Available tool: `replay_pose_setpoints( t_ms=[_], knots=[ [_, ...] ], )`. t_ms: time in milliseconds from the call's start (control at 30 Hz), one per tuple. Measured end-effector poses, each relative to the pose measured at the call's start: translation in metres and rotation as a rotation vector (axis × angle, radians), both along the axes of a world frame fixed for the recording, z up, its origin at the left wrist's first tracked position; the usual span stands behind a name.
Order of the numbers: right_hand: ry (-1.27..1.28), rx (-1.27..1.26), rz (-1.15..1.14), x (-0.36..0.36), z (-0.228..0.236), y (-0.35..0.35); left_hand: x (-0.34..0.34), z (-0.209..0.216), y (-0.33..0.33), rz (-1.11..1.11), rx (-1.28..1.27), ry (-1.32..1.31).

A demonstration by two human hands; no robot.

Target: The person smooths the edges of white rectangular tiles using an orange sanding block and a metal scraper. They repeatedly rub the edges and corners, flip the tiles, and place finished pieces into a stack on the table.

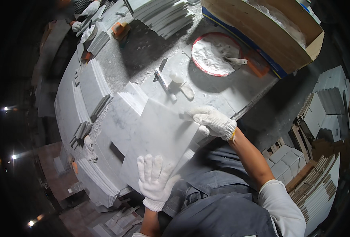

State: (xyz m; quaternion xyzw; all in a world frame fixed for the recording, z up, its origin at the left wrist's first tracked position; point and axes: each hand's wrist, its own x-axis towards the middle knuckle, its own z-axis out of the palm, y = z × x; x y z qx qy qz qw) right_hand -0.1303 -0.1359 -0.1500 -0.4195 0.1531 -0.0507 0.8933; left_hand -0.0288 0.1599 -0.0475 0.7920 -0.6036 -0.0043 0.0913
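Note:
A pale grey-veined marble tile lies tilted in front of me, on top of other tiles. My left hand, in a white knit glove, rests on its near edge with the fingers stretched flat. At the tile's right edge is my right hand, also gloved, its fingers closed. A small greyish bit shows at those fingertips, too blurred to name. Behind the held tile, more marble tiles stand in a leaning stack. A white tube and a white-handled tool lie beyond it on the table.
A red-rimmed basin of white paste holds a scraper. Behind it stands an open cardboard box. Tile stacks line the left side. Boxes stand to the right. Another person's gloved hand shows at the top left.

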Motion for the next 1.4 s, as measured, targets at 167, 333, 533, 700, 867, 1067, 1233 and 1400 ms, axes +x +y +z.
replay_pose_setpoints(
  t_ms=[167, 333, 533, 700, 867, 1067, 1233, 1400],
  knots=[
    [-0.13, 0.024, -0.051, 0.007, 0.005, 0.0, -0.001, -0.001, 0.0, 0.012, -0.009, -0.015],
    [-0.001, 0.052, 0.015, -0.009, 0.012, -0.002, 0.0, -0.002, 0.001, -0.009, -0.007, 0.003],
    [-0.035, 0.154, -0.011, 0.004, 0.012, 0.0, 0.0, 0.0, 0.001, 0.006, -0.001, 0.018],
    [0.033, 0.25, 0.028, -0.018, 0.004, 0.001, 0.001, 0.0, -0.001, -0.003, -0.027, -0.01],
    [0.04, 0.677, -0.051, -0.018, -0.013, 0.008, -0.002, 0.003, -0.003, 0.013, -0.041, 0.004],
    [0.084, 0.651, -0.133, -0.062, -0.014, 0.018, -0.002, 0.008, -0.005, 0.017, -0.058, -0.009],
    [-0.043, 0.433, -0.133, -0.089, 0.016, 0.052, 0.004, 0.007, -0.002, 0.064, -0.154, 0.045],
    [0.238, 0.049, -0.116, -0.07, 0.054, 0.063, 0.033, 0.01, 0.021, 0.362, -0.242, -0.137]
  ],
)
